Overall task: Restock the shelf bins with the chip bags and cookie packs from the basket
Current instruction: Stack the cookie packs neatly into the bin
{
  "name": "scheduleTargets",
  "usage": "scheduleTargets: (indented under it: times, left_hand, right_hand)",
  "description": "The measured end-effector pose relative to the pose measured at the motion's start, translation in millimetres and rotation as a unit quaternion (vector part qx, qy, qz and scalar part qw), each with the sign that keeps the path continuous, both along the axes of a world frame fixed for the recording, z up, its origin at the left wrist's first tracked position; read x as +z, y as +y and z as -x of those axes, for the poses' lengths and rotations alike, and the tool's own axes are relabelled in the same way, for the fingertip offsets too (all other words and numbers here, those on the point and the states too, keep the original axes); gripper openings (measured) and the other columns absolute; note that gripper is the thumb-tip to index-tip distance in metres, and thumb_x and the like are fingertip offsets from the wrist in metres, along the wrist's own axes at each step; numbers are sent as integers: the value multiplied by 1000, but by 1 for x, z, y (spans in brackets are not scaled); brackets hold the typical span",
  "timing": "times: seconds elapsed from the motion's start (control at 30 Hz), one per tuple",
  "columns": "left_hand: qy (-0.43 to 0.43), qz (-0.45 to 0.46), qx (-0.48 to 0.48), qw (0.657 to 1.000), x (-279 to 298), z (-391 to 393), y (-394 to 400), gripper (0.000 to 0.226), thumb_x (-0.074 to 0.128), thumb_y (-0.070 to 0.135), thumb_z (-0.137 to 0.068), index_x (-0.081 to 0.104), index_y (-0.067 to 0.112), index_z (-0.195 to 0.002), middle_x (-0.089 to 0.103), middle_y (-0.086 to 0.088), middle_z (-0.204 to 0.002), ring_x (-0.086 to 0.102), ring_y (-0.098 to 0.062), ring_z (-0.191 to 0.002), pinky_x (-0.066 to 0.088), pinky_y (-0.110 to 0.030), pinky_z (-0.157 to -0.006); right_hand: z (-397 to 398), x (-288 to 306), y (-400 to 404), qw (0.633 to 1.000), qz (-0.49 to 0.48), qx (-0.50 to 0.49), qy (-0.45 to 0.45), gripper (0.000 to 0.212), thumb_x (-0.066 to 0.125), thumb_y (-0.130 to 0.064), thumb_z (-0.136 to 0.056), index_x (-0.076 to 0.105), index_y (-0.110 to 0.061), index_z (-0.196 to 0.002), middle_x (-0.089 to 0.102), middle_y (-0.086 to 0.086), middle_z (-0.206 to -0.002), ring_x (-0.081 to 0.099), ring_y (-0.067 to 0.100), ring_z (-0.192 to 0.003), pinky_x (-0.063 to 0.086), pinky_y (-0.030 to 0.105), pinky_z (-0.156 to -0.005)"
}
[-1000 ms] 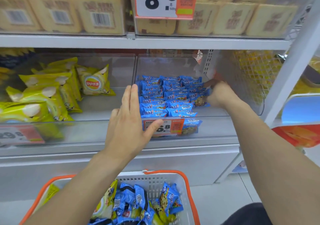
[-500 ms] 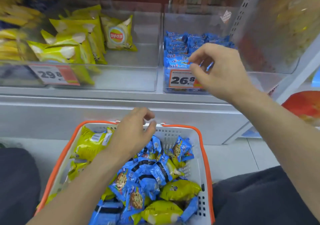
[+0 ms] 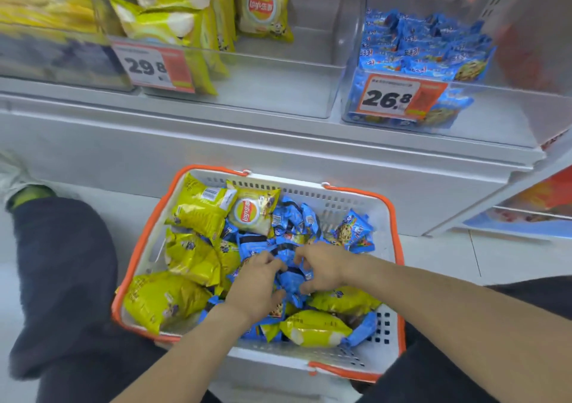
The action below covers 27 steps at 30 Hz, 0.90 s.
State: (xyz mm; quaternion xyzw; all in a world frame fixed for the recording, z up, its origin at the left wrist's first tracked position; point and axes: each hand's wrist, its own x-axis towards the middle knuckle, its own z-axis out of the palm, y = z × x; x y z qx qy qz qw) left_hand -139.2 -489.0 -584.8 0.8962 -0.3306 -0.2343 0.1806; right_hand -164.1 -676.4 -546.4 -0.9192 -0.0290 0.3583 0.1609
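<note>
Both hands down in the basket, gathering cookie packs

We see the shelf bins half stocked above, the basket on the floor between our knees so bags stay within reach; left hand and right hand curl round blue cookie packs mid-heap, yellow chip bags crowding beside them.

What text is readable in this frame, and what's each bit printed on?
"29.8": price tag on the chip bin front.
"26.8": price tag on the cookie bin front.
"Lay's": logo on the chip bag in the bin, and on a chip bag in the basket.
Cookie pack lettering, barcodes, tag small print: too blurred.
</note>
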Motion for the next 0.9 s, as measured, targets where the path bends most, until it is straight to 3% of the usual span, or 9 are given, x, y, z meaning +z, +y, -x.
scheduleTargets:
  times: [0.1,0.27,0.4,0.53,0.6,0.67,0.77,0.83,0.9]
  left_hand:
    - [-22,14,26,999,-8,4,-2,32,72,34,-85,62,25,-115,49,3,-114,48,-18,-111,40,-30,-95]
    - [17,97,97,990,-11,2,0,15,78,26,-83,67,21,-92,51,8,-100,51,-13,-100,43,-27,-89]
    - [61,138,134,980,-3,-7,2,22,75,33,-86,56,33,-76,58,11,-88,53,-10,-91,44,-29,-80]
    - [173,192,208,943,15,-19,5,18,68,33,-92,58,22,-82,64,3,-72,61,-13,-69,52,-34,-65]
    - [195,217,239,926,24,-25,6,19,66,31,-93,58,16,-84,61,5,-66,60,-8,-65,54,-29,-64]
    - [221,250,283,900,33,-29,6,21,64,27,-94,59,9,-87,64,2,-67,66,-14,-72,61,-38,-67]
    - [268,310,348,843,52,-33,2,20,63,20,-95,58,2,-90,68,-9,-76,69,-26,-82,62,-36,-64]
    - [304,343,358,814,69,-35,-3,17,63,19,-95,58,3,-95,71,-15,-87,71,-29,-86,61,-32,-65]
    - [334,356,339,805,84,-39,-8,21,66,19,-93,57,6,-106,73,-8,-80,72,-22,-83,61,-38,-73]
  right_hand:
    - [10,-24,8,999,-26,-38,-8,63,81,-43,-75,51,-16,-124,56,3,-110,52,20,-92,41,30,-73]
    - [10,-32,12,998,-29,-34,-45,51,76,-44,-78,52,-17,-115,45,-3,-95,47,18,-86,37,31,-69]
    - [-3,-19,10,993,-79,-81,-39,39,73,-33,-83,56,-14,-113,48,-3,-95,51,19,-90,44,31,-71]
    - [-18,2,2,979,-140,-140,46,27,73,-31,-86,56,-17,-102,48,0,-91,49,19,-80,40,29,-69]
    - [-23,18,-5,972,-164,-157,66,40,75,-35,-86,58,-17,-118,56,6,-108,57,22,-96,46,35,-84]
    - [-27,33,-10,959,-195,-197,56,54,76,-35,-86,54,-17,-132,57,5,-121,59,20,-106,48,30,-90]
    - [-35,52,-17,933,-260,-248,25,41,79,-26,-83,58,-19,-118,62,8,-115,64,19,-88,53,29,-74]
    - [-40,63,-22,932,-264,-248,5,31,79,-23,-83,60,-22,-107,63,11,-115,65,22,-85,55,38,-76]
    - [-44,77,-29,936,-256,-240,-17,27,80,-21,-83,61,-23,-102,65,12,-113,65,22,-80,57,41,-77]
